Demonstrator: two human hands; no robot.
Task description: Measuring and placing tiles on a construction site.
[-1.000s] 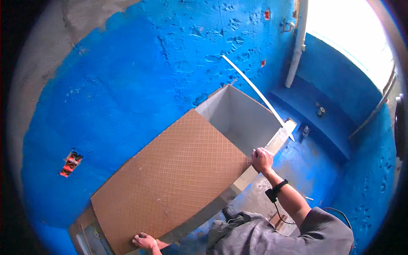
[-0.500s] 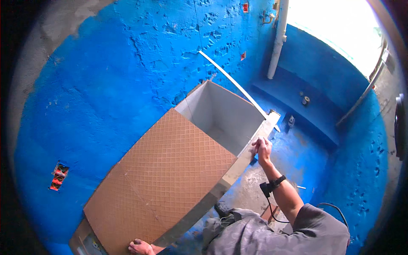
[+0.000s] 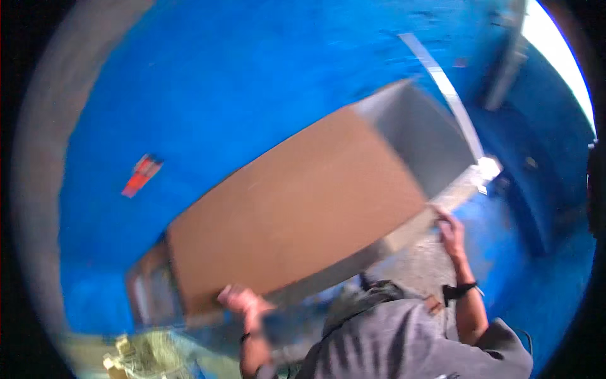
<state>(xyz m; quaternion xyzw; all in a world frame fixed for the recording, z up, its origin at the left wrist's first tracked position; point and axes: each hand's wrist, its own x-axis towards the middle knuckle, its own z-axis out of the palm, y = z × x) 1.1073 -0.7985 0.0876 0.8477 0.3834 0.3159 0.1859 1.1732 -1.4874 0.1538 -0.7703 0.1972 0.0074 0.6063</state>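
Note:
The picture is blurred. A large brown slab (image 3: 290,202) lies slanting over a long box, leaving the grey interior (image 3: 429,145) open at its right end. My left hand (image 3: 243,300) is at the slab's near edge, toward its left end; its fingers are smeared. My right hand (image 3: 451,234) reaches to the near right corner, by the box's pale rim (image 3: 457,192); whether it grips is unclear. A long white strip (image 3: 448,88) crosses the box's right end.
Blue walls (image 3: 208,95) surround the box, with an orange socket recess (image 3: 142,174) at left. A pipe (image 3: 505,79) stands beside the bright window (image 3: 555,50). A low blue step (image 3: 530,202) runs at right. Pale clutter (image 3: 139,357) lies at lower left.
The view has swung, so the box appears higher and farther right, and clutter now shows at lower left. My left hand has moved along the near edge and shows more of its forearm.

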